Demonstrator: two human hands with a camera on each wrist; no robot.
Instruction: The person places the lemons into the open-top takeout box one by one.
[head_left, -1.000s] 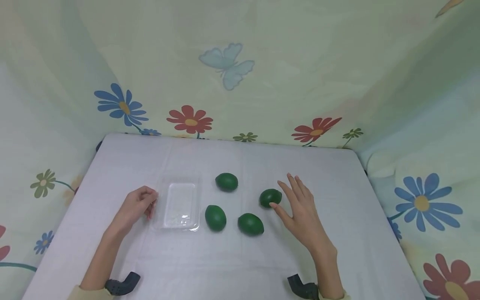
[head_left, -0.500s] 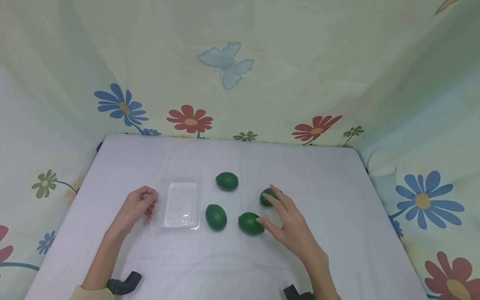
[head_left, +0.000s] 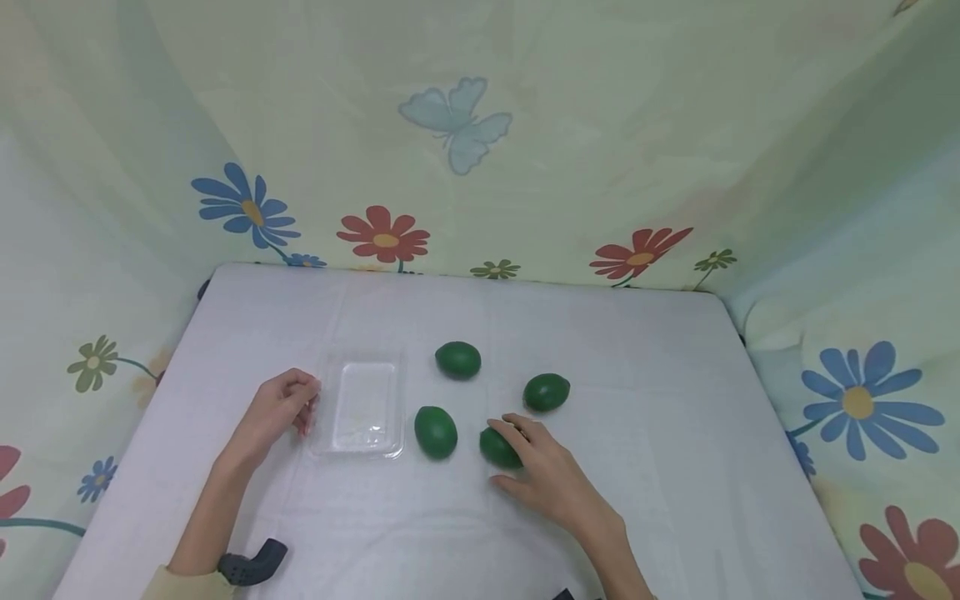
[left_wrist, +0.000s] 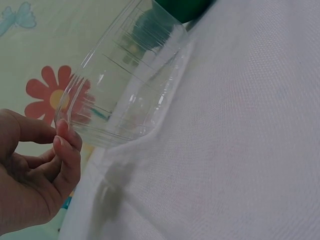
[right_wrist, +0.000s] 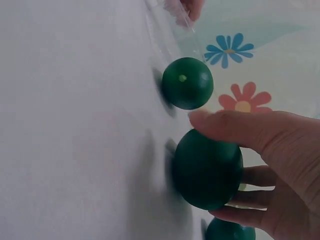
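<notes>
Four dark green limes lie on a white cloth table [head_left: 660,483]. My right hand [head_left: 504,454] curls round the nearest lime [head_left: 495,443]. In the right wrist view the thumb lies over that lime [right_wrist: 195,175] and the fingers [right_wrist: 235,212] wrap its far side. The lime rests on the cloth. A clear plastic tray [head_left: 362,407] sits to the left. My left hand [head_left: 303,404] has curled fingers at the tray's left rim. In the left wrist view the thumb and forefinger [left_wrist: 65,140] meet at the rim of the tray [left_wrist: 125,90].
The other limes lie at the back [head_left: 458,359], at the right [head_left: 546,392] and beside the tray [head_left: 436,432]. Flowered cloth walls [head_left: 480,167] close in the table on three sides. Bare cloth stretches to the right and front.
My right hand has moved left and nearer, from beside the right lime to the nearest lime, and has closed round it. The left hand and tray have stayed put.
</notes>
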